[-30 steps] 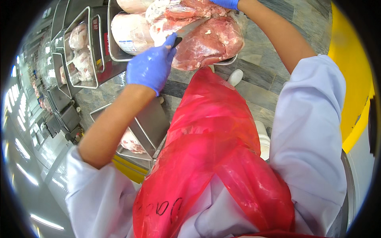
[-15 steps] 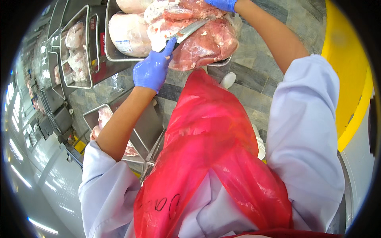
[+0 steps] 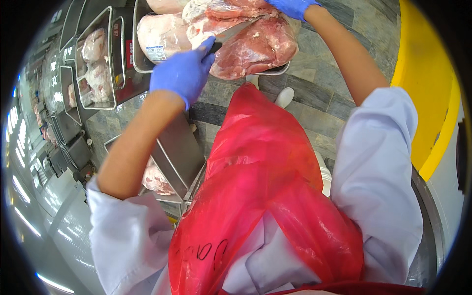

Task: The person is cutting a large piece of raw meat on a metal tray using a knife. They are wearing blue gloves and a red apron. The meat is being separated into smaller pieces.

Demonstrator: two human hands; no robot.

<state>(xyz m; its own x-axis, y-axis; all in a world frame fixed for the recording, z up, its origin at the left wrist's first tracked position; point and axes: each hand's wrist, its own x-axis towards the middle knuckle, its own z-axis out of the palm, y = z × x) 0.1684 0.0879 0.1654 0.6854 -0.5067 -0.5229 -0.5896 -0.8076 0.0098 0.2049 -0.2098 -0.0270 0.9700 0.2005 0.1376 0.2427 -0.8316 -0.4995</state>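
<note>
A large cut of raw pink meat (image 3: 255,51) with white fat lies at the top, over the near right rim of a metal tray. My left hand (image 3: 181,73), in a blue glove, is closed round the black handle of a knife (image 3: 238,30). The blade points away to the right across the meat, its tip by the split in the flesh. My right hand (image 3: 293,7), also blue-gloved, rests against the far right side of the cut; the picture's upper edge hides most of its fingers.
Pale, fat-covered meat (image 3: 164,35) with a label sits left in the tray (image 3: 139,63). Further left, another metal tray (image 3: 114,91) holds more meat. Below my left arm is a metal bin (image 3: 179,147) beside meat. A yellow curved surface (image 3: 418,113) stands to the right, over a tiled floor.
My left hand has come back toward me and to the left with the knife, drawing the blade along the meat. My right hand has shifted slightly right.
</note>
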